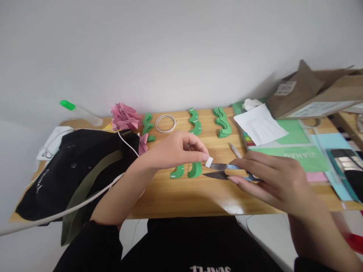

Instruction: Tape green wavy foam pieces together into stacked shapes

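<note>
Between thumb and fingers, my left hand (185, 151) pinches a small white piece (209, 162), perhaps tape or paper. Closed around a pair of scissors (217, 170) is my right hand (272, 177); the blades are parted and point left, close beside the white piece. Below my left hand lie two curved green pieces (194, 170), partly covered by it; one bears a white strip. Farther back, wavy green pieces (195, 121) carry small white strips. Another wavy green stack (222, 121) sits to their right, and one more green piece (147, 124) to the left.
Left are a black bag (90, 170), pink folded paper flowers (124, 117) and a green-capped tube (82, 111). A coil of white cord (166, 124) lies near the wall. On the right are tweezers (235, 150), white tissue (261, 122), green packets (300, 155) and a cardboard box (314, 90).
</note>
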Motion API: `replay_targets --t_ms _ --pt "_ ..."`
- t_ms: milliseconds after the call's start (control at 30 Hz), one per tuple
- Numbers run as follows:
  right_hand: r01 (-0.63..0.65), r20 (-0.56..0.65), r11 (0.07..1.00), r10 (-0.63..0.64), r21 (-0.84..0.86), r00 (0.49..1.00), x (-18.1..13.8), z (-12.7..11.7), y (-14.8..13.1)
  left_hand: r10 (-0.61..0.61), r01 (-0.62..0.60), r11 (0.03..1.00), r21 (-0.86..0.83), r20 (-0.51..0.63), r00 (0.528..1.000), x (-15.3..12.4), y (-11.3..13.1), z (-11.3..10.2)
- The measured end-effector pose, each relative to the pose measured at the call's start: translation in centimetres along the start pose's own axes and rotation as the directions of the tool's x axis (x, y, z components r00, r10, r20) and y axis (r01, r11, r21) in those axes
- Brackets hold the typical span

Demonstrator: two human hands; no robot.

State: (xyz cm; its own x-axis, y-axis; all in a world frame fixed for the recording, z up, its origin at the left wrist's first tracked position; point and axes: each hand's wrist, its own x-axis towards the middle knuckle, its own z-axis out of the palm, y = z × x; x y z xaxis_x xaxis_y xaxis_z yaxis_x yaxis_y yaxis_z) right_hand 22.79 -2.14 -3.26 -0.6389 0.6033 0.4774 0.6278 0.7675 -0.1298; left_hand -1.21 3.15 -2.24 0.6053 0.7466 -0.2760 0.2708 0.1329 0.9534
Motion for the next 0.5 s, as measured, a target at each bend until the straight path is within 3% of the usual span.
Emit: replay_targets --t_ms 500 --pt "-0.018 0.019 0.998 0.017 0.062 1.0 -0.11 0.15 0.09 0.035 -0.035 0.997 0.066 0.007 0.999 -0.23 0.35 -0.08"
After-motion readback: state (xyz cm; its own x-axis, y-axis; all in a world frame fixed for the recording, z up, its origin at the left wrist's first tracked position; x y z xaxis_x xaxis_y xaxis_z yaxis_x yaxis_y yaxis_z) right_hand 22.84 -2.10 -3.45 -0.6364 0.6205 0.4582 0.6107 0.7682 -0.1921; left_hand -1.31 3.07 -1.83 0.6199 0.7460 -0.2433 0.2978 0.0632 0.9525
